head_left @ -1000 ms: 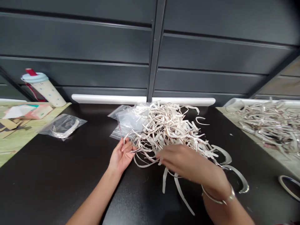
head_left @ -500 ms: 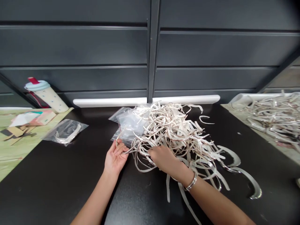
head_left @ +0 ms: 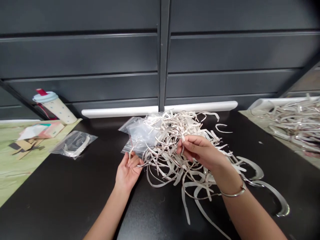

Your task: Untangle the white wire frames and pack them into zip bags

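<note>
A tangled pile of thin curved strips (head_left: pixel 172 156), white on one face and shiny silver elsewhere, lies on the black tabletop in front of me. At its left edge my left hand (head_left: pixel 128 170) is palm up, its fingers closed on a curved strip (head_left: pixel 131 152). My right hand (head_left: pixel 200 151), with a silver bangle at the wrist, is raised over the pile's right part. Its thumb and fingers pinch another curved strip (head_left: pixel 182 142). Behind the left hand, clear plastic bags (head_left: pixel 140 133) lie partly under the pile.
A clear bag (head_left: pixel 75 145) with curved white strips lies to the left. Beyond it are a tumbler (head_left: pixel 56 106) with a red-capped lid and cardboard pieces (head_left: pixel 26 145) on a green surface. Another strip pile (head_left: pixel 297 120) is at the far right. A dark panelled partition (head_left: pixel 105 55) stands behind.
My right hand has risen out of the pile and moved right and up, now with a strip between its fingers. The left hand keeps its hold, and the camera view has shifted slightly.
</note>
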Demonstrator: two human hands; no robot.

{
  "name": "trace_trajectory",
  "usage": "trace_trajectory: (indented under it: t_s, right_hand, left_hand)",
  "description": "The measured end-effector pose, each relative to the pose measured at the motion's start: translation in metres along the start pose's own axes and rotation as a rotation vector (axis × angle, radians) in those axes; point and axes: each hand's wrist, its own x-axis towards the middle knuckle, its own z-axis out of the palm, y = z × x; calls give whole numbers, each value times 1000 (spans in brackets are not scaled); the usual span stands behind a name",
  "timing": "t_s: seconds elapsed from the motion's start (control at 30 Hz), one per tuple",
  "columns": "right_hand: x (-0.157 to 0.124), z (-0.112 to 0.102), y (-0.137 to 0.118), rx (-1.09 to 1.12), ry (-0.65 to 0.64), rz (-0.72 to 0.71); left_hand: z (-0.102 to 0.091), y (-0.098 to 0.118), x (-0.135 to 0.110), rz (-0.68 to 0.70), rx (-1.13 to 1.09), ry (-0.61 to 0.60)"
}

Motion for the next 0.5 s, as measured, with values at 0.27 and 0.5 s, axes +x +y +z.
trace_trajectory:
  t_s: [0.27, 0.5]
  right_hand:
    - [-11, 57, 11, -853, -24, -369]
    - [-14, 79, 31, -1392, -195, -531]
  left_hand:
    - [15, -22, -16, -112, 196, -96]
    - [17, -30, -20, -120, 197, -134]
